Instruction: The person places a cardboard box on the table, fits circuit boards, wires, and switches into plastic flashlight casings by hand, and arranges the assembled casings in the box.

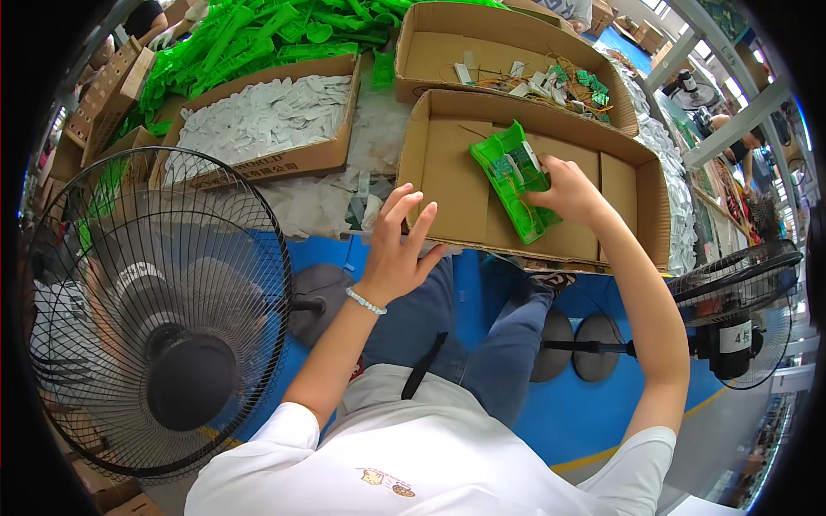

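- Nearest, a black wire-guard fan (163, 318) stood low at the person's left, and a second fan (736, 318) at the right, both well short of the fingers.
- The left hand (397, 249) hovered with its fingers (411, 215) spread and empty, their tips just at the near wall of the cardboard tray (447, 232); judging by the pose, it was kept free to steady the tray or take the next piece.
- The right hand (572, 193) lay inside that tray, its fingers closed on the near end of a green plastic housing (512, 181), which rested slanted on the tray floor, apparently pressed down so it would not slide.
- Beyond the right fingers, a second cardboard tray (430, 60) held small green circuit boards with wires (568, 82), probably stock kept within reach.
- Beyond the left fingers, a box of white plastic pieces (267, 116) sat on the tabletop, more white pieces (335, 198) spilled beside it.
- Farthest, a heap of green plastic frames (258, 34) lay piled behind the boxes.
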`<action>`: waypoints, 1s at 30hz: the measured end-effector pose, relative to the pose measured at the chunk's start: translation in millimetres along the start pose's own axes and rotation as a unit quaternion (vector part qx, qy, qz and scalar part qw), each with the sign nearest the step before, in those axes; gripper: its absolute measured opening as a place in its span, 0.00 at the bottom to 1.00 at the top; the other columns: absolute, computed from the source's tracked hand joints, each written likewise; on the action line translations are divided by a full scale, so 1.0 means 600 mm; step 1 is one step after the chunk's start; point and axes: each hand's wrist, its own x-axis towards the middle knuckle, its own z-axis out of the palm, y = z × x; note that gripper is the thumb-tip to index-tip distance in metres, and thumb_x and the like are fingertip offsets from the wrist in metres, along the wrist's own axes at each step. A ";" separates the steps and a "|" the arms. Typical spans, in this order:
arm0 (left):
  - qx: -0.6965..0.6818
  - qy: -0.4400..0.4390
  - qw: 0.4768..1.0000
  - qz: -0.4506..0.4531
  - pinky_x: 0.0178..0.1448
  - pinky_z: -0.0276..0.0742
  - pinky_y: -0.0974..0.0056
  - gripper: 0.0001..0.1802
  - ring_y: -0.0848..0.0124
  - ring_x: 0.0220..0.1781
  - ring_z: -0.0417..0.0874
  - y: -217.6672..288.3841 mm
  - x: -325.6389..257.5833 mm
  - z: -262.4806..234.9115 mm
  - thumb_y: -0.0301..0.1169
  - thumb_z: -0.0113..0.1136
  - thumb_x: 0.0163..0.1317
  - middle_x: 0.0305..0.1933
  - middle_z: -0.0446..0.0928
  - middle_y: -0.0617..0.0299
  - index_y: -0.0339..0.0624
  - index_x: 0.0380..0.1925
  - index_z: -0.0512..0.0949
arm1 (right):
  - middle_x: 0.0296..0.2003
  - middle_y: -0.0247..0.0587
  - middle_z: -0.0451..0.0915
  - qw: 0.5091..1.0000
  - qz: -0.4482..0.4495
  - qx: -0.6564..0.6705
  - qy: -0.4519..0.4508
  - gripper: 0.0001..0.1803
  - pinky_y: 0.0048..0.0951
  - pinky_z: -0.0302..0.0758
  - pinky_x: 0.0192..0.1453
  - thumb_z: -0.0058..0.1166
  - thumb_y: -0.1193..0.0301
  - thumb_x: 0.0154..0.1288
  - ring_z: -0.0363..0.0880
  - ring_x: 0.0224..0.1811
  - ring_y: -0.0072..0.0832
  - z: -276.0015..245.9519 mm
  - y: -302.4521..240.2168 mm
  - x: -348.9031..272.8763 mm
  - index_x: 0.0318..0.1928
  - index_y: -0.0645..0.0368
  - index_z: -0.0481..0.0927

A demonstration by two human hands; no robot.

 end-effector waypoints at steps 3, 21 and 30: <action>0.002 0.008 1.000 -0.002 0.67 0.66 0.46 0.39 0.43 0.68 0.63 0.001 -0.002 -0.002 0.33 0.69 0.55 0.65 0.60 0.49 0.44 0.66 0.64 | 0.34 0.59 0.81 0.996 0.011 0.080 0.030 0.26 0.42 0.76 0.46 0.67 0.59 0.48 0.82 0.40 0.48 0.012 -0.030 -0.005 0.38 0.70 0.76; 0.106 -0.153 0.982 -0.022 0.70 0.58 0.40 0.27 0.54 0.70 0.64 0.046 0.059 -0.055 0.34 0.69 0.48 0.58 0.72 0.58 0.45 0.52 0.77 | 0.30 0.53 0.84 0.962 0.115 0.248 0.000 0.16 0.31 0.83 0.29 0.59 0.69 0.60 0.86 0.26 0.33 0.050 -0.105 0.021 0.39 0.74 0.80; 0.155 -0.208 0.966 0.009 0.72 0.37 0.24 0.33 0.55 0.75 0.57 0.075 0.117 -0.050 0.46 0.72 0.45 0.65 0.70 0.64 0.54 0.55 0.78 | 0.29 0.54 0.84 0.982 0.018 0.188 -0.005 0.18 0.36 0.81 0.38 0.58 0.65 0.64 0.86 0.28 0.36 0.029 -0.075 0.000 0.40 0.72 0.82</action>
